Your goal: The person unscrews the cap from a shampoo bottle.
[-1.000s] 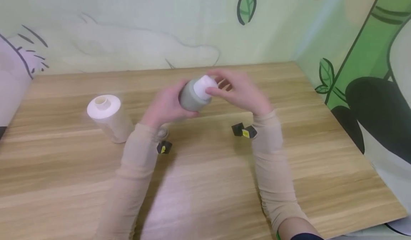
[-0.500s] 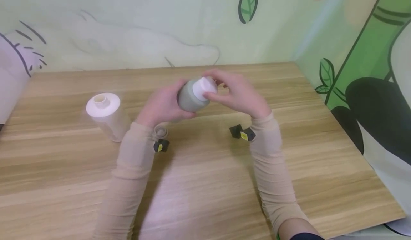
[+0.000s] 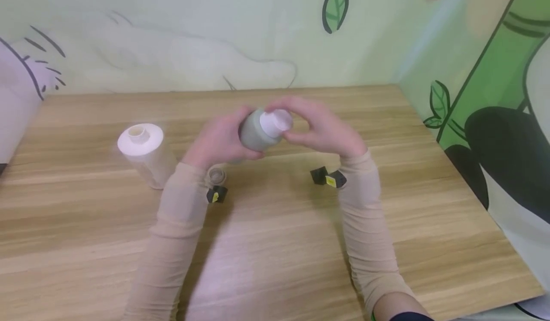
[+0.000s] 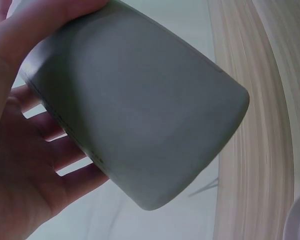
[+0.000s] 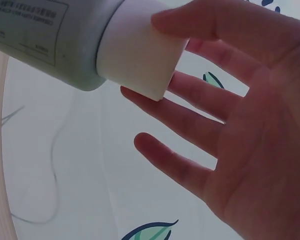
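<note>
A grey-green bottle (image 3: 254, 131) with a white cap (image 3: 275, 123) is held up over the table, tilted so that the cap points right. My left hand (image 3: 221, 139) grips the bottle's body, thumb on one side and fingers on the other, as the left wrist view shows on the bottle (image 4: 145, 100). With thumb and fingers my right hand (image 3: 324, 127) pinches the cap (image 5: 140, 50); its little finger sticks out free in the right wrist view. Small print shows on the bottle's label (image 5: 27, 27).
A white bottle (image 3: 150, 154) with an uncovered neck stands on the wooden table (image 3: 275, 244) at the left. A small round ring-like piece (image 3: 216, 175) lies beside the left wrist. Black pieces with yellow labels sit at both wrists. A painted wall (image 3: 193, 34) rises behind the table.
The right hand has shifted around the cap, its thumb moving to the cap's right end and its fingers to the top. The cap appears turned; the left hand keeps its grip on the bottle.
</note>
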`<action>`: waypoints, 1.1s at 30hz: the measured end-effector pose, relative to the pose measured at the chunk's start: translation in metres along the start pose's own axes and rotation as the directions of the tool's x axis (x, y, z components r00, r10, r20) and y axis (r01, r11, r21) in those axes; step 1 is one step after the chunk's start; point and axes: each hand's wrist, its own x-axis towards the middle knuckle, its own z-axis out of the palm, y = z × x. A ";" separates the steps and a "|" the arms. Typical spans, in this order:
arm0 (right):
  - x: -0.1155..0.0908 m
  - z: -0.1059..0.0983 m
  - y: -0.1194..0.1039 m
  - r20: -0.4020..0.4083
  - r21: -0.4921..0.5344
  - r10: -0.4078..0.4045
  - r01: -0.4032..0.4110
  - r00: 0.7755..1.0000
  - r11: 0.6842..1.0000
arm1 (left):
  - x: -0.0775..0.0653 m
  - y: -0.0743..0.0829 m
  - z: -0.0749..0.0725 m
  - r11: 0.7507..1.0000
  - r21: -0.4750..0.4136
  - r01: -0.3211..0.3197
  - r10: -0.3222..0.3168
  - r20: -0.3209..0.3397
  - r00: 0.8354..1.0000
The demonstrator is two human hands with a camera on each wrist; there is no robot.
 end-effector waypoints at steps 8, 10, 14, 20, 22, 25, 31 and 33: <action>0.005 0.004 -0.003 -0.140 0.001 0.211 -0.213 0.967 0.977 | 0.000 0.003 0.001 0.999 -0.026 0.020 -0.020 0.014 1.000; 0.006 0.005 -0.002 -0.169 -0.020 0.234 -0.240 0.958 0.970 | 0.000 0.003 0.002 0.999 -0.038 0.025 -0.024 0.019 1.000; 0.006 0.005 0.000 -0.173 -0.069 0.237 -0.251 0.956 0.965 | 0.001 0.003 0.002 0.999 -0.044 0.030 -0.029 0.025 0.999; 0.005 0.004 0.001 -0.150 -0.072 0.215 -0.227 0.965 0.971 | 0.001 0.003 0.002 0.999 -0.026 0.037 -0.036 0.031 0.999; 0.005 0.004 0.001 -0.135 -0.075 0.209 -0.220 0.969 0.973 | 0.000 0.002 0.002 0.999 -0.029 0.040 -0.039 0.031 0.999; 0.004 0.003 0.002 -0.110 -0.080 0.193 -0.203 0.975 0.976 | 0.000 0.002 0.002 0.998 -0.034 0.046 -0.045 0.030 0.999; 0.002 0.002 0.002 -0.064 -0.069 0.136 -0.140 0.989 0.988 | 0.000 0.001 0.002 0.998 -0.030 0.047 -0.046 0.033 0.998; 0.001 0.002 0.002 -0.047 -0.059 0.106 -0.109 0.993 0.992 | 0.000 0.001 0.003 0.999 -0.035 0.041 -0.040 0.033 0.999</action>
